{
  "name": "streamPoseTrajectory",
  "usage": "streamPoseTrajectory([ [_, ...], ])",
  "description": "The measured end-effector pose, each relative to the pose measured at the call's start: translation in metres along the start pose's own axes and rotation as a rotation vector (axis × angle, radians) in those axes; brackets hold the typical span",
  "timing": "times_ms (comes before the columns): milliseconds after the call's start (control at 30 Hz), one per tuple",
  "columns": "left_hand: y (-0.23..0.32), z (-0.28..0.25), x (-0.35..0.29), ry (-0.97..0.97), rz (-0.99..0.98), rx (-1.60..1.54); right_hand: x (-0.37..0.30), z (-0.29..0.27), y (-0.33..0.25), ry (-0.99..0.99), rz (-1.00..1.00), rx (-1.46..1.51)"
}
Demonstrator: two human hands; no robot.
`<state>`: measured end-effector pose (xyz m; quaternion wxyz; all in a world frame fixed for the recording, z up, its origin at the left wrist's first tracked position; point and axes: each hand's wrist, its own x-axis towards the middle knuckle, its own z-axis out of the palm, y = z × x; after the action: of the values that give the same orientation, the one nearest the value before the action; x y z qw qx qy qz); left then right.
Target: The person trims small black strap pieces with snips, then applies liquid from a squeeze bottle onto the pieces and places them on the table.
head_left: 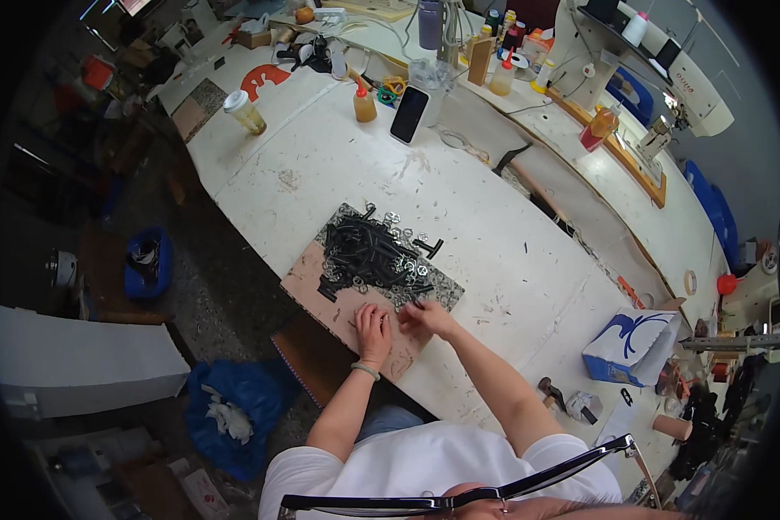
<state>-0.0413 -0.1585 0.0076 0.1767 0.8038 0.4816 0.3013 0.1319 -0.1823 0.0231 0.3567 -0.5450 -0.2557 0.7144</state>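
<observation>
My left hand rests on the pinkish board, its fingers bent and drawn together. Whatever is between them is too small to make out. Just to its right, my right hand hovers over the same board with curled, slightly blurred fingers; what they grip is hidden. Beyond both hands lies a heap of short black strap pieces, mixed with small silver metal rings or buckles. One T-shaped black piece sits at the heap's right side. A speckled slab shows along the board's far edge.
On the white table stand a phone, a bottle of amber liquid and a lidded cup. To the right are a blue-and-white box and a hammer. A sewing machine stands at the far right.
</observation>
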Motion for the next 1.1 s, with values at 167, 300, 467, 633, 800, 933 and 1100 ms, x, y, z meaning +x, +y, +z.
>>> streamPoseTrajectory([
  [167, 0.012, -0.007, 0.004, -0.153, 0.158, -0.05, 0.028, -0.017, -0.046, 0.153, -0.228, -0.034],
  [300, 0.009, -0.01, 0.002, -0.199, 0.21, -0.045, -0.016, -0.025, -0.066, 0.136, -0.202, 0.08],
  [467, 0.011, -0.02, -0.001, -0.236, 0.2, 0.048, -0.117, -0.028, 0.023, 0.362, 0.005, -0.25],
  [633, 0.001, -0.02, -0.003, -0.299, 0.134, 0.131, -0.201, 0.018, 0.127, 0.479, 0.103, -0.372],
  [800, -0.014, -0.015, 0.002, -0.275, 0.189, -0.022, -0.213, 0.037, 0.138, 0.933, -0.029, -0.606],
  [933, -0.019, -0.018, 0.028, -0.106, 0.06, -0.239, -0.2, 0.004, 0.142, 1.086, -0.192, -0.719],
  [1100, 0.049, -0.072, 0.037, -0.247, -0.458, -0.983, -0.245, 0.04, 0.094, 1.27, -0.357, -0.859],
])
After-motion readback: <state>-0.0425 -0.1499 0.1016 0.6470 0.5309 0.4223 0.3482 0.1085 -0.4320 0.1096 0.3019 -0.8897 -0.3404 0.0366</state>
